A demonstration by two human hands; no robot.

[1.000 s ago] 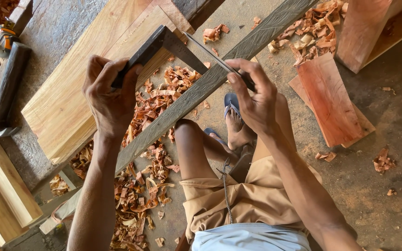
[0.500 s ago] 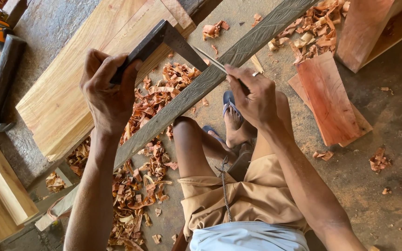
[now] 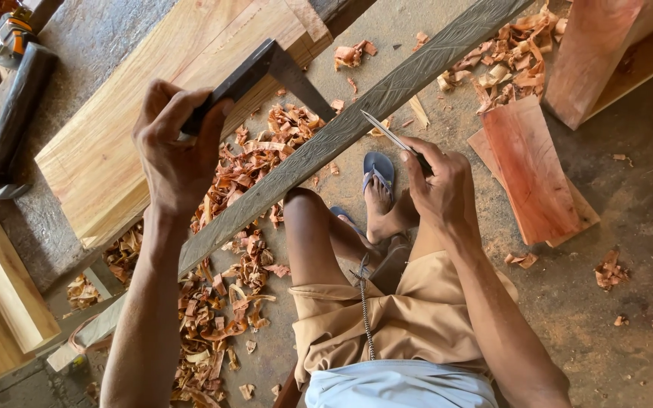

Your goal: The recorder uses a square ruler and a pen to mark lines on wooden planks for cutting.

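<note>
From my seat the biggest thing is the pale plank (image 3: 168,98) lying flat at upper left, its broad face up and bare, with a second pale beam (image 3: 1,279) beside it at the left edge. Across the middle runs the dark strip (image 3: 357,121), a long narrow length of rough grey wood slanting from lower left to upper right, raised above the floor (image 3: 629,317) so its top edge faces me; I judge it sits that way so the edge can be checked and marked. A reddish offcut (image 3: 534,166) lies on the floor to the right, well apart from the work. Shavings (image 3: 243,227) are heaped under and beside the strip. My left hand (image 3: 175,159) is closed around the dark stock of the square (image 3: 266,72), with its thin blade reaching down to the strip's near edge, so stock and blade set a right angle across the wood. My right hand (image 3: 436,185) is pinched shut on a slim marker (image 3: 391,136), whether pencil or scribe I cannot tell, its tip pointing toward the strip just right of the blade and seemingly just off the wood. Below, a foot in a blue sandal (image 3: 379,170) rests on the floor under the strip. A dark hammer (image 3: 5,125) lies at far left.
</note>
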